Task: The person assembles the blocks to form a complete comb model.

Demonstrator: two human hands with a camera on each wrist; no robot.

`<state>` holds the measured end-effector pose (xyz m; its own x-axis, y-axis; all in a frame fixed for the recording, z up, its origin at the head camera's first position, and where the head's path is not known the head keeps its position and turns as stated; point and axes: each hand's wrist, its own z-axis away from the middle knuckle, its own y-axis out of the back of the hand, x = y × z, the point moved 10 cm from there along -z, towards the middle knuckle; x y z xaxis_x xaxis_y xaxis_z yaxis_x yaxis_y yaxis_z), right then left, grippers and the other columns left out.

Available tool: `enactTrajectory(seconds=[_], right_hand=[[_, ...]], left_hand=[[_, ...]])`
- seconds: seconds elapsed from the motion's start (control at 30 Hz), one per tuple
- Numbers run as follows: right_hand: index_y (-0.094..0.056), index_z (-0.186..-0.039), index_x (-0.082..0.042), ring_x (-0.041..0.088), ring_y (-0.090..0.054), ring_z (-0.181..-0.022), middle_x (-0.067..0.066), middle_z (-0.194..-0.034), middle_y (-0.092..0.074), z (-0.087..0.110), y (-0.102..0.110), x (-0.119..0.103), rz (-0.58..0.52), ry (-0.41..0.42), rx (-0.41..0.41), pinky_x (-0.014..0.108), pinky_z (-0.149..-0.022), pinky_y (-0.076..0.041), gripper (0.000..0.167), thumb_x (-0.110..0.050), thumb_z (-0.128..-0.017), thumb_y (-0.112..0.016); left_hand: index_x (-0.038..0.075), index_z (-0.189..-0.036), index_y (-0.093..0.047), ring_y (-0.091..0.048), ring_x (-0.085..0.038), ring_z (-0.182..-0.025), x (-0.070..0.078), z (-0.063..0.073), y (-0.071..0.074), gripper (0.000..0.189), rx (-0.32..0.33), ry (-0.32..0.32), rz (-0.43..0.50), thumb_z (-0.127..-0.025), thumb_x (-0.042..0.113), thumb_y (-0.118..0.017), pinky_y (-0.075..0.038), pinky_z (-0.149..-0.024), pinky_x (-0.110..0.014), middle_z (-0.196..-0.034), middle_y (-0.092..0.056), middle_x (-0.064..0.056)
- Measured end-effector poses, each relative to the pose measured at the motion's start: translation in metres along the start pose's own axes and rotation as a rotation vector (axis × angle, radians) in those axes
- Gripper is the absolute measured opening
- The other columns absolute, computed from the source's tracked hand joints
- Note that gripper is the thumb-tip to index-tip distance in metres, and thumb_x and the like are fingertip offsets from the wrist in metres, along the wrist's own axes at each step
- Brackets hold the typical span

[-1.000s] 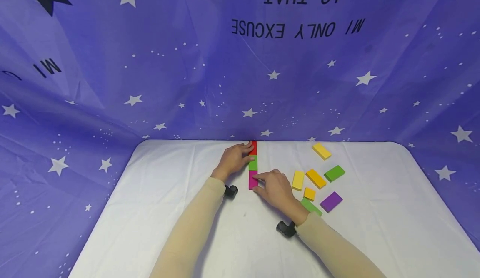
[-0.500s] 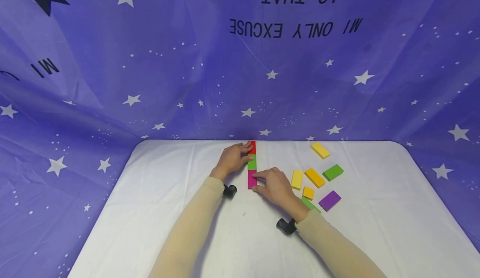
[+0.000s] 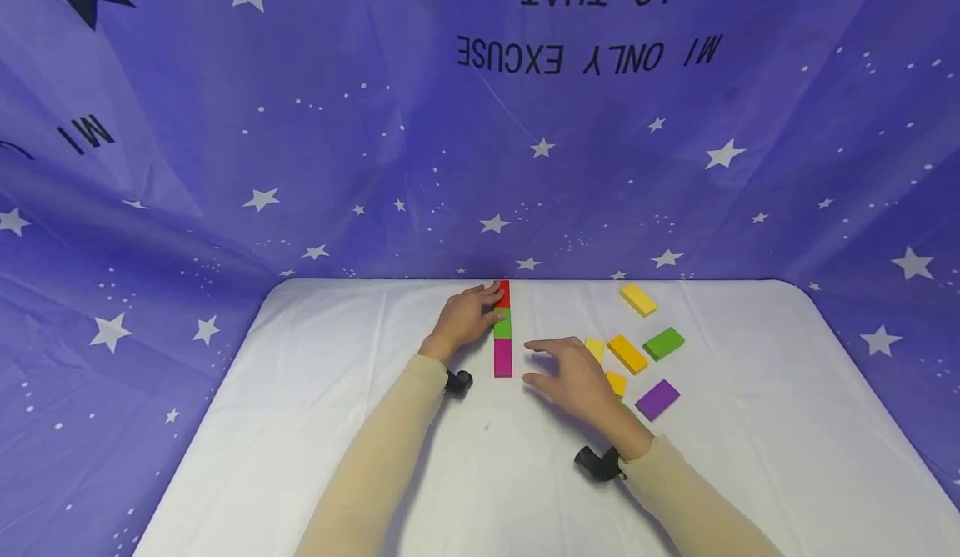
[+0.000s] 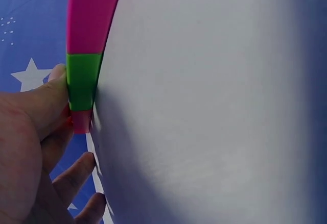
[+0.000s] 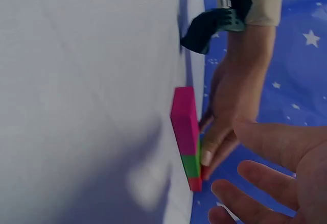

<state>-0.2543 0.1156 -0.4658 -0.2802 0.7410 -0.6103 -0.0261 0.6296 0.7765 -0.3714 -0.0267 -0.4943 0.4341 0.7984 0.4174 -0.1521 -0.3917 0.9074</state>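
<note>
Three blocks lie end to end in a straight row at the table's far edge in the head view: red (image 3: pixel 506 288), green (image 3: pixel 503 328) and magenta (image 3: pixel 502 358). My left hand (image 3: pixel 463 318) rests against the row's left side, its thumb touching the green block and its fingers on the red one. The left wrist view shows the thumb beside the green block (image 4: pixel 83 81). Just right of the magenta block, my right hand (image 3: pixel 579 378) is held with thumb and fingers spread, touching none of the row. The right wrist view shows it apart from the magenta block (image 5: pixel 185 124).
Loose blocks lie on the right: yellow (image 3: pixel 638 299), orange (image 3: pixel 627 354), green (image 3: pixel 663 343) and purple (image 3: pixel 657 399). A pale yellow block (image 3: pixel 594 348) and a small orange one (image 3: pixel 617 383) are partly behind my right hand. Purple star-patterned cloth (image 3: pixel 420 123) surrounds the white table (image 3: pixel 315 357).
My right hand has let go of the magenta block and moved right, its fingers spreading. The left hand keeps its place on the row, and the blocks stay in line.
</note>
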Motion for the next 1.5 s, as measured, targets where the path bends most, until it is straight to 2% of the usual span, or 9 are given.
enactTrajectory(seconds=[0.23, 0.33, 0.47, 0.53, 0.6, 0.8, 1.03, 1.23, 1.5], right_hand=[[-0.071, -0.126, -0.015, 0.028, -0.060, -0.113, 0.005, -0.122, -0.071, 0.020, 0.029, 0.018, -0.024, -0.013, 0.051, 0.050, -0.095, -0.051, 0.046, -0.030, -0.084, -0.083], [-0.071, -0.127, -0.015, 0.028, -0.061, -0.105, 0.005, -0.121, -0.071, 0.030, 0.041, 0.031, -0.031, -0.045, 0.071, 0.048, -0.084, -0.053, 0.045, -0.029, -0.085, -0.082], [-0.070, -0.126, -0.012, 0.033, -0.061, -0.108, 0.010, -0.123, -0.070, 0.043, 0.055, 0.046, -0.029, -0.075, 0.099, 0.052, -0.087, -0.050, 0.044, -0.027, -0.086, -0.081], [-0.069, -0.127, -0.010, 0.037, -0.058, -0.118, 0.013, -0.127, -0.068, 0.049, 0.060, 0.054, -0.019, -0.089, 0.103, 0.057, -0.098, -0.045, 0.045, -0.027, -0.087, -0.080], [-0.068, -0.128, -0.008, 0.040, -0.056, -0.122, 0.017, -0.129, -0.067, 0.054, 0.064, 0.060, -0.015, -0.104, 0.105, 0.061, -0.101, -0.041, 0.046, -0.026, -0.088, -0.079], [-0.067, -0.128, -0.002, 0.044, -0.053, -0.120, 0.020, -0.121, -0.069, 0.063, 0.072, 0.072, 0.035, -0.128, 0.128, 0.060, -0.098, -0.042, 0.047, -0.023, -0.087, -0.080], [-0.068, -0.123, 0.003, 0.045, -0.056, -0.110, 0.022, -0.118, -0.070, 0.069, 0.077, 0.076, 0.170, -0.149, 0.150, 0.057, -0.087, -0.049, 0.047, -0.021, -0.085, -0.081], [-0.070, -0.118, 0.004, 0.041, -0.058, -0.097, 0.019, -0.098, -0.071, 0.072, 0.076, 0.080, 0.245, -0.152, 0.171, 0.046, -0.069, -0.047, 0.046, -0.023, -0.083, -0.082], [-0.074, -0.113, 0.001, 0.032, -0.059, -0.083, 0.006, -0.078, -0.067, 0.068, 0.068, 0.077, 0.289, -0.138, 0.140, 0.037, -0.059, -0.045, 0.039, -0.025, -0.084, -0.081]], left_hand=[[0.013, -0.145, -0.054, -0.043, -0.026, -0.142, 0.002, -0.001, -0.001, 0.053, -0.012, -0.014, -0.036, -0.099, 0.036, -0.064, -0.037, -0.114, -0.046, -0.155, -0.044, 0.002], [0.014, -0.146, -0.053, -0.043, -0.026, -0.142, 0.002, -0.001, -0.002, 0.054, -0.011, -0.018, -0.045, -0.099, 0.037, -0.063, -0.038, -0.113, -0.048, -0.156, -0.044, 0.002], [0.013, -0.146, -0.053, -0.043, -0.026, -0.142, 0.002, -0.001, -0.002, 0.054, -0.005, -0.027, -0.035, -0.099, 0.037, -0.063, -0.037, -0.113, -0.049, -0.156, -0.044, 0.000], [0.013, -0.146, -0.054, -0.043, -0.026, -0.142, 0.002, -0.001, -0.002, 0.053, 0.000, -0.032, -0.028, -0.099, 0.037, -0.063, -0.037, -0.114, -0.047, -0.155, -0.044, 0.000], [0.013, -0.145, -0.055, -0.043, -0.027, -0.142, 0.002, 0.000, -0.001, 0.051, 0.007, -0.039, -0.008, -0.100, 0.036, -0.063, -0.036, -0.115, -0.047, -0.155, -0.045, -0.001], [0.013, -0.145, -0.055, -0.041, -0.028, -0.143, 0.002, 0.005, 0.001, 0.053, 0.002, -0.057, 0.050, -0.099, 0.038, -0.063, -0.032, -0.118, -0.045, -0.155, -0.045, -0.002], [0.017, -0.150, -0.050, -0.033, -0.026, -0.148, 0.002, 0.015, -0.003, 0.071, -0.076, -0.074, 0.066, -0.091, 0.051, -0.070, -0.026, -0.121, -0.046, -0.160, -0.038, -0.001], [0.015, -0.152, -0.046, -0.030, -0.025, -0.149, 0.005, 0.018, -0.005, 0.082, -0.106, -0.088, 0.057, -0.086, 0.055, -0.073, -0.024, -0.122, -0.045, -0.162, -0.035, -0.002], [0.008, -0.154, -0.040, -0.031, -0.025, -0.149, 0.004, 0.019, -0.008, 0.089, -0.115, -0.088, 0.041, -0.086, 0.055, -0.074, -0.024, -0.122, -0.043, -0.162, -0.034, -0.002]])
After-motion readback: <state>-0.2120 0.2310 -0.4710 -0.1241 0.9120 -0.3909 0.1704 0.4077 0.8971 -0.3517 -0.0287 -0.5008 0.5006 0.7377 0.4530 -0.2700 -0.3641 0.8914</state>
